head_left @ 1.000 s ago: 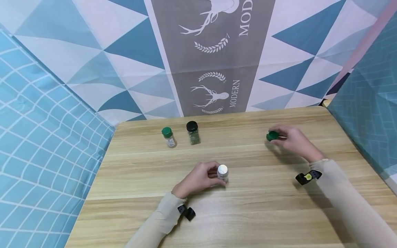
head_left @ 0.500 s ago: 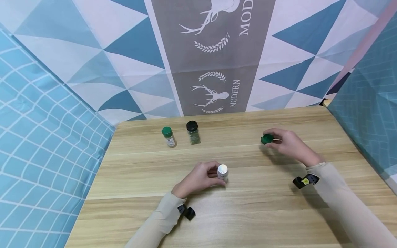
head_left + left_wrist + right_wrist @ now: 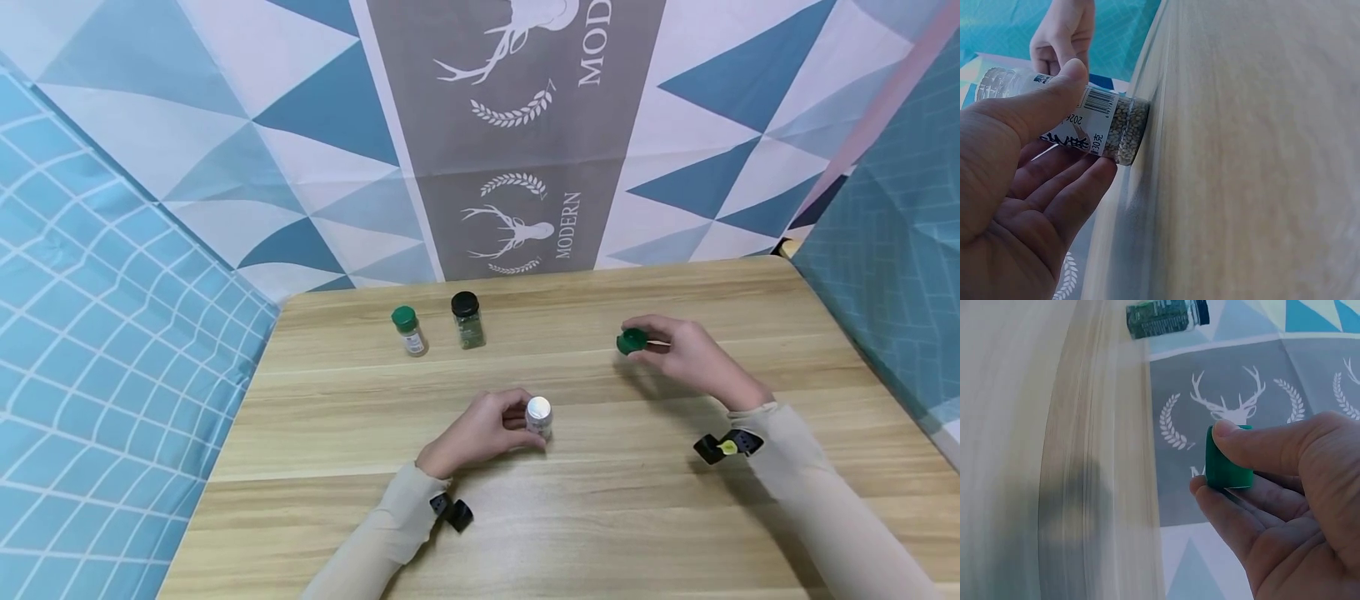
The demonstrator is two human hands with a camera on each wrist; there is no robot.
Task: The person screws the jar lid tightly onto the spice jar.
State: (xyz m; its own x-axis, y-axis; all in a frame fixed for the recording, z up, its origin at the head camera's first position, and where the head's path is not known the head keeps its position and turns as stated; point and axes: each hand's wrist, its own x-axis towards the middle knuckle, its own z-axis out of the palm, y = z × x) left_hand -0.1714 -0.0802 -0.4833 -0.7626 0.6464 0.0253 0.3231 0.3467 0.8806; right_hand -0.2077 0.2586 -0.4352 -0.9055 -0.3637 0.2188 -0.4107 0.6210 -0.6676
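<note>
My left hand (image 3: 483,429) grips a small clear spice jar (image 3: 538,419) that stands on the wooden table. In the left wrist view the jar (image 3: 1094,119) has a white label with a barcode and pale seeds inside, and the thumb presses one side while fingers touch the other. Its top shows silvery white, with no green lid on it. My right hand (image 3: 686,357) pinches a green cap (image 3: 632,341) between thumb and fingers, above the table to the right of the jar. The right wrist view shows this cap (image 3: 1229,459) from the side.
At the back left of the table (image 3: 345,400) stand a small jar with a green lid (image 3: 408,331) and a taller jar of green flakes with a black lid (image 3: 468,320). A patterned cloth (image 3: 517,150) hangs behind the table, with blue sheets on both sides.
My right hand has moved left and slightly toward me with the green cap, nearer to the seed jar. The left hand and its jar have stayed in place.
</note>
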